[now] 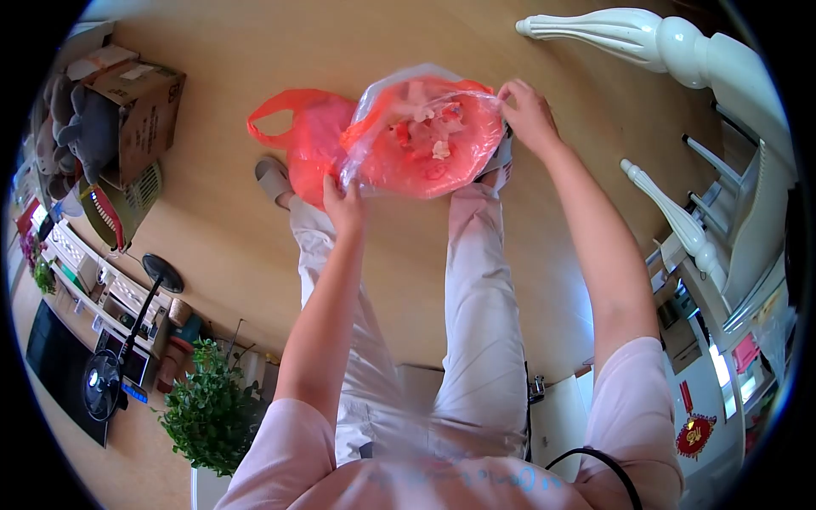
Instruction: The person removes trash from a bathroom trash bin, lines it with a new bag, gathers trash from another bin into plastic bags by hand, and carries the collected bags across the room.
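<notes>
A plastic bag with a clear rim and a red lining [395, 170] hangs open in front of my legs. Crumpled pale scraps [440, 150] and some red bits lie inside it. My left hand [344, 208] is closed on the near left edge, its fingertips pinching the clear plastic. On the far right edge, my right hand [529, 115] grips the rim between thumb and fingers. Against the left side is a red plastic carrier bag [319, 140] with a loop handle sticking out. Whether a bin stands beneath the bags cannot be made out.
My slippered foot [274, 180] shows beside the bags on the tan floor [229, 212]. White turned furniture legs [612, 42] reach in from the right. On the left are a cardboard box [153, 110] with grey plush toys, a black fan [104, 382] and a leafy plant [208, 408].
</notes>
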`<state>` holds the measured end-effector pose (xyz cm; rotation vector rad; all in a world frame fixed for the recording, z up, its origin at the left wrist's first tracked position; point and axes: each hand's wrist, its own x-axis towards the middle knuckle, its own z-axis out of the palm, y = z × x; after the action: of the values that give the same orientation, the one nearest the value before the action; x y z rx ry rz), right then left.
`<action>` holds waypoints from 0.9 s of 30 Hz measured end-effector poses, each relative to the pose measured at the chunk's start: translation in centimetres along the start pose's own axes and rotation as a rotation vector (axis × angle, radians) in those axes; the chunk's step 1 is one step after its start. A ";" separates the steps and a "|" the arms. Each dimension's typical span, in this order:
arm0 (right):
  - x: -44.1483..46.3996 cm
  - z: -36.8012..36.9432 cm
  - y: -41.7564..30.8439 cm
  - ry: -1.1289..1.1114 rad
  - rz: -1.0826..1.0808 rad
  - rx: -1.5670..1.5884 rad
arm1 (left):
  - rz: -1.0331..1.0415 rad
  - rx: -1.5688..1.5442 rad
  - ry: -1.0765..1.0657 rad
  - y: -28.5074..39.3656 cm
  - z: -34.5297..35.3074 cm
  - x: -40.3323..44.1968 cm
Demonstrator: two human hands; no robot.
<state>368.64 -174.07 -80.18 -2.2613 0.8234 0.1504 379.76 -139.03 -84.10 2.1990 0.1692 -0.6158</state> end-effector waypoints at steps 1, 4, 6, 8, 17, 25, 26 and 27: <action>-0.5 0.1 0.1 -0.041 0.074 0.075 | -0.053 -0.037 -0.052 1.0 -0.5 -0.7; -2.2 0.7 1.0 -0.145 0.263 0.272 | -0.175 -0.212 -0.170 4.5 -1.6 -2.8; -3.1 1.2 2.6 -0.184 0.347 0.367 | -0.235 -0.291 -0.279 5.6 -2.2 -3.4; -3.5 1.4 4.2 -0.194 0.460 0.607 | -0.235 -0.247 -0.306 5.2 -2.4 -3.4; -4.8 3.5 5.3 -0.118 0.344 0.475 | -0.296 -0.222 -0.277 4.7 -2.6 -2.4; -5.8 0.0 -1.2 -0.093 0.397 0.137 | -0.307 -0.165 -0.263 5.1 -2.9 -2.4; -6.1 0.0 -2.3 -0.091 0.457 0.239 | -0.324 -0.165 -0.274 5.5 -3.0 -2.4; -6.5 -0.1 -3.2 -0.089 0.517 0.340 | -0.341 -0.165 -0.285 5.9 -3.2 -2.5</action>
<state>365.41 -169.08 -76.13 -1.6795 1.2664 0.3191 380.68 -140.20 -77.08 1.9123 0.4343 -1.0569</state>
